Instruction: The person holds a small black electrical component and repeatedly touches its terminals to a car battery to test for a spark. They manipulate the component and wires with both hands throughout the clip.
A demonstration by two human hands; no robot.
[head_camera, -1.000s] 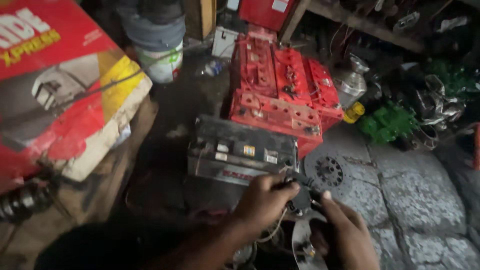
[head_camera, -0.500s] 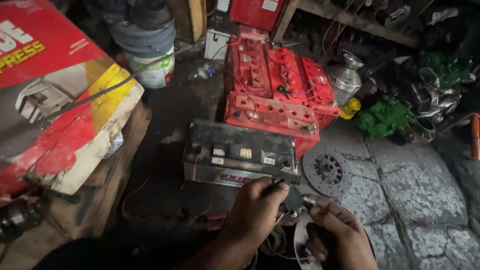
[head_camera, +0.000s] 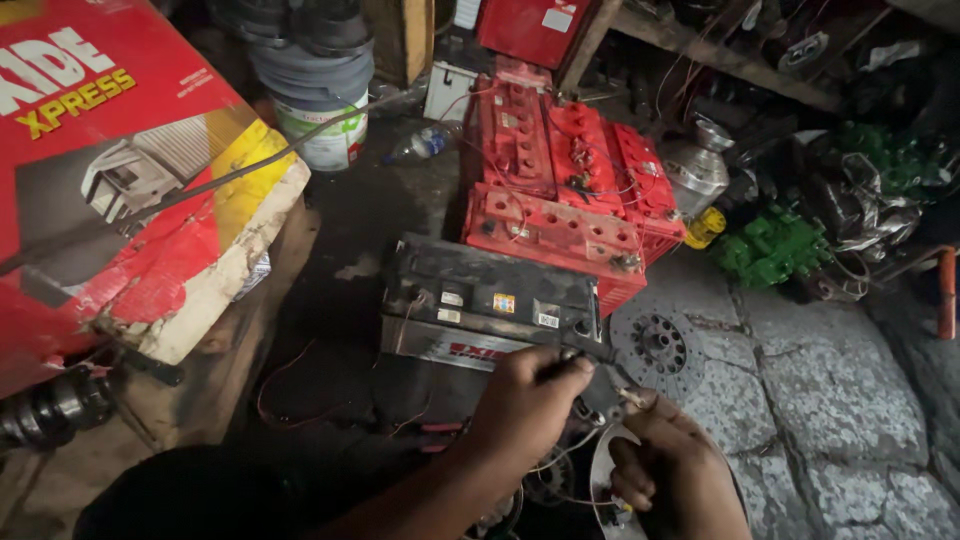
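Note:
My left hand (head_camera: 527, 403) is closed around a small dark part with thin wires, just in front of the near right corner of a dirty black battery (head_camera: 490, 300). My right hand (head_camera: 668, 466) sits lower and to the right, its fingers pinched on a thin wire end near the same part. Both hands hover over a round metal piece (head_camera: 603, 470) on the floor, mostly hidden by them. A thin red wire (head_camera: 290, 390) trails across the dark floor to the left of the battery.
Several red batteries (head_camera: 560, 190) stand behind the black one. A torn red cardboard box (head_camera: 120, 190) lies at left, a grey bucket (head_camera: 320, 110) behind it. A round clutch plate (head_camera: 655, 345) lies on stone paving. Green parts (head_camera: 770, 250) and clutter fill the right.
The view has shifted and come closer to the black battery. My hands have moved slightly up towards its near right corner, still working the small wired part.

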